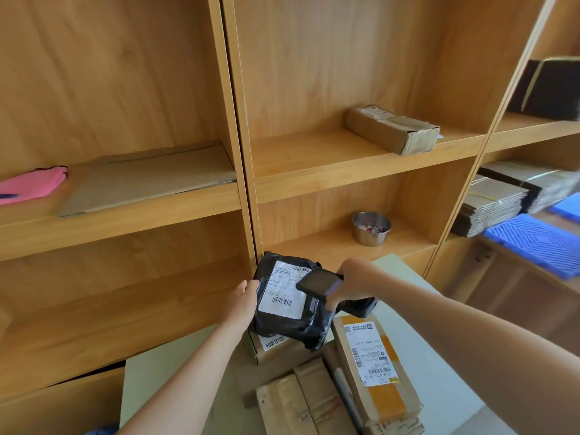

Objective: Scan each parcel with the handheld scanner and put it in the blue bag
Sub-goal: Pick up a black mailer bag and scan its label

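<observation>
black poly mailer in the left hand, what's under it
Under the black poly mailer sits a cardboard parcel on the table; only its front edge and a barcode label show. The mailer covers the rest of its top, so its full extent can't be seen.

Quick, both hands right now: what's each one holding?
Left hand: grips the black parcel by its left edge.
Right hand: holds the handheld scanner over the parcel's label.
</observation>
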`<action>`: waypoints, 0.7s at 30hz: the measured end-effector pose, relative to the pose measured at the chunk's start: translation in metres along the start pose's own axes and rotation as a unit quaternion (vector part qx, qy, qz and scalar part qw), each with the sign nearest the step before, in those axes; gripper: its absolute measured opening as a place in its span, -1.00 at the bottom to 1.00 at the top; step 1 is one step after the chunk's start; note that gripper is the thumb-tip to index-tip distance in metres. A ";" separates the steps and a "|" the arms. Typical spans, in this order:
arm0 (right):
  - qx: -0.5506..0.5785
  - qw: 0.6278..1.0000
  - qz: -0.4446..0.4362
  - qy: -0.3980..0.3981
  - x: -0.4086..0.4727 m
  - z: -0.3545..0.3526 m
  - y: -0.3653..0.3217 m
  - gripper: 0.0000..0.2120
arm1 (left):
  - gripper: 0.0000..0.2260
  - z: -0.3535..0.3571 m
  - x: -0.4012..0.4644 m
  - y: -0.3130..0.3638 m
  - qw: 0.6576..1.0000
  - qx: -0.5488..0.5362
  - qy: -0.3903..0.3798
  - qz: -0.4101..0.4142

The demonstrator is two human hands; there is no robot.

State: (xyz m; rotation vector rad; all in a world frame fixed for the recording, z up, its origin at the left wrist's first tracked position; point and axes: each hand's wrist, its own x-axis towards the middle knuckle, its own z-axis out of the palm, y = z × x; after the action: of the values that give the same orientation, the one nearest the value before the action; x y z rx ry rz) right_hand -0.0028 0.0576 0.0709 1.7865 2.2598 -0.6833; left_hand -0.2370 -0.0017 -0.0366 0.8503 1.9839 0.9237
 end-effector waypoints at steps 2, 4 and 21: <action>0.145 0.989 0.037 0.004 0.008 0.013 0.004 -0.32 | -0.21 -0.001 0.000 0.007 1.000 0.012 0.001 0.000; 0.280 0.957 0.074 0.022 0.017 0.033 0.005 -0.20 | -0.27 -0.003 0.000 0.015 1.000 0.011 -0.006 0.004; 0.588 0.806 0.067 0.017 0.030 0.095 -0.005 -0.65 | -0.47 0.029 -0.015 0.018 0.990 0.135 -0.007 0.046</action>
State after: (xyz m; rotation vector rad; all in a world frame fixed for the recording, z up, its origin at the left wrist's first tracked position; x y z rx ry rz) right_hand -0.0282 0.0394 -0.0241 2.2854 1.6917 -2.3773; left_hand -0.2013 0.0046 -0.0291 1.1034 2.1030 0.7055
